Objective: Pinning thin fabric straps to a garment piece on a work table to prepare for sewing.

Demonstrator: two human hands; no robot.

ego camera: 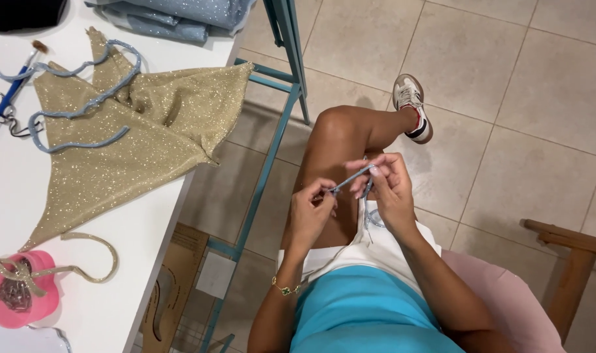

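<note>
My left hand [311, 210] and my right hand [386, 186] are held together over my lap, above my crossed knee. Between their fingertips stretches a thin blue-grey fabric strap [350, 178]; the left hand pinches its lower end, the right hand pinches its upper end. A further length of the strap hangs down below the right hand [371, 219] onto my white shorts. A gold bracelet [285, 287] circles my left wrist.
A white table [147, 222] on the left carries a sparkly gold garment [128, 137] with a blue strap [82, 104] looped on it, folded light-blue fabric [180, 16], a pink round holder [20, 287] and small tools. The teal table frame [265, 157] stands beside my knee. A wooden chair [572, 255] is at right.
</note>
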